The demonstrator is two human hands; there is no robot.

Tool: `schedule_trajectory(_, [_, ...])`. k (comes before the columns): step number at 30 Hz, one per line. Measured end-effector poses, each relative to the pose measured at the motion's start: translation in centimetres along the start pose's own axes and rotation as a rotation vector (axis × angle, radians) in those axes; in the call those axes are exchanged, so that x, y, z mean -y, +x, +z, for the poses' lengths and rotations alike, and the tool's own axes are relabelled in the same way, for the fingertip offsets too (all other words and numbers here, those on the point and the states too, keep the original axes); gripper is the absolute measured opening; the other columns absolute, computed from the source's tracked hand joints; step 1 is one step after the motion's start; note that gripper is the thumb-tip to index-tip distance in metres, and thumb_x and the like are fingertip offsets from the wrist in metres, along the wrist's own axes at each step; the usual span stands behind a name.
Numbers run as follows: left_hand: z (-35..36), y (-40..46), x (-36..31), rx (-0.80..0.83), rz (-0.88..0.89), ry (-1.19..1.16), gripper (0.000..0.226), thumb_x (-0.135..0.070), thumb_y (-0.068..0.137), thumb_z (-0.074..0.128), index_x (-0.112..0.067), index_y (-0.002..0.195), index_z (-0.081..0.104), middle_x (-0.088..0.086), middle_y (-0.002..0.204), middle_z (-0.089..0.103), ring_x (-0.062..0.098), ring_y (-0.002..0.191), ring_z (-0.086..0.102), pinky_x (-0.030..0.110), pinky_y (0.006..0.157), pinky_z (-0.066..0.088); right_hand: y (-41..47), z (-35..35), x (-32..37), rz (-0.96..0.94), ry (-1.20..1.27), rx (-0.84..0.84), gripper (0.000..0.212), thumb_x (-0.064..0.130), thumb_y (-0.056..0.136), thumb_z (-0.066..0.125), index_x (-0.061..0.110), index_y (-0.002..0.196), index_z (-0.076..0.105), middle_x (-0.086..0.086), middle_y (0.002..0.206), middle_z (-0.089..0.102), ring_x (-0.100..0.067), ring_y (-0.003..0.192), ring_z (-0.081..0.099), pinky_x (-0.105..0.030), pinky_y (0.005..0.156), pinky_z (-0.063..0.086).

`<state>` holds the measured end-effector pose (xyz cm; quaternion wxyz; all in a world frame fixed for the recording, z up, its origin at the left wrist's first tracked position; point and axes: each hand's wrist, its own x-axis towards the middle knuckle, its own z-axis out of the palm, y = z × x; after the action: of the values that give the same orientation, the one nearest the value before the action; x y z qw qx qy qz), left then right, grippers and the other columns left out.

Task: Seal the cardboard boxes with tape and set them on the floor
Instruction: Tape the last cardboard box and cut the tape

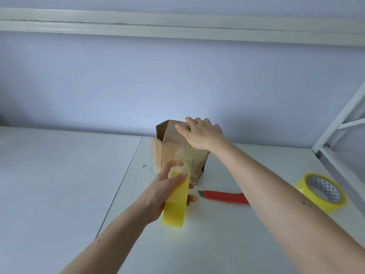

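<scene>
Standing on the white table [59, 175], a small cardboard box [177, 153] has its flaps not fully closed. The right hand [199, 133] lies flat on top of it, fingers straight. The left hand [169, 186] grips a yellow tape roll [175, 200] close to the box front. Nearby lie a red cutter [225, 196] and another tape roll [322, 191].
</scene>
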<state>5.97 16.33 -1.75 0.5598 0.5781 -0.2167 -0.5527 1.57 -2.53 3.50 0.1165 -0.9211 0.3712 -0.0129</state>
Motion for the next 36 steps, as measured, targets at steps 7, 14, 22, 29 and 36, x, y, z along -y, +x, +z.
schedule_trajectory(7, [-0.2,0.4,-0.3,-0.003,0.120,0.069,0.027,-0.023,0.104,0.055,-0.042,0.123,0.053,0.020,0.110,0.065,0.035,0.082,0.073,0.045,0.075,0.060,-2.5,0.2,-1.6,-0.210,0.385,-0.593,0.042,0.044,0.102,0.048,0.014,0.127,0.061,-0.002,0.131,0.059,-0.020,0.120,0.054,-0.037,0.101,0.040])
schedule_trajectory(14, [-0.5,0.8,-0.1,0.031,0.142,0.044,0.030,-0.022,0.104,0.054,-0.038,0.129,0.051,0.022,0.109,0.062,0.035,0.079,0.070,0.047,0.078,0.058,-9.1,6.8,-9.4,-0.102,0.323,-0.179,0.019,0.044,0.077,0.079,0.029,0.084,0.070,0.013,0.081,0.066,-0.006,0.078,0.061,-0.034,0.075,0.051])
schedule_trajectory(22, [-0.9,0.9,-0.1,0.019,0.132,0.053,0.039,-0.014,0.101,0.059,-0.038,0.131,0.054,0.021,0.107,0.066,0.036,0.078,0.070,0.048,0.080,0.059,-10.4,9.7,-11.6,-0.122,0.133,0.093,0.019,0.045,0.096,0.061,0.030,0.106,0.066,0.011,0.101,0.053,-0.012,0.094,0.057,-0.034,0.082,0.048])
schedule_trajectory(29, [-1.0,0.9,-0.1,0.022,0.123,0.042,0.040,-0.013,0.098,0.064,-0.036,0.130,0.056,0.024,0.109,0.066,0.038,0.079,0.070,0.054,0.086,0.056,-11.6,5.3,-5.6,-0.297,0.335,-0.435,0.035,0.028,0.106,0.040,0.007,0.090,0.064,0.001,0.084,0.048,-0.010,0.063,0.048,-0.032,0.057,0.042])
schedule_trajectory(36, [-1.1,1.0,0.0,0.010,0.097,0.007,0.036,-0.011,0.095,0.067,-0.030,0.124,0.056,0.024,0.107,0.069,0.038,0.078,0.071,0.052,0.085,0.057,-11.5,4.0,-2.3,-0.355,-0.207,-0.673,0.026,0.020,0.091,0.071,0.007,0.071,0.060,-0.002,0.071,0.049,-0.020,0.048,0.027,-0.022,0.036,0.021])
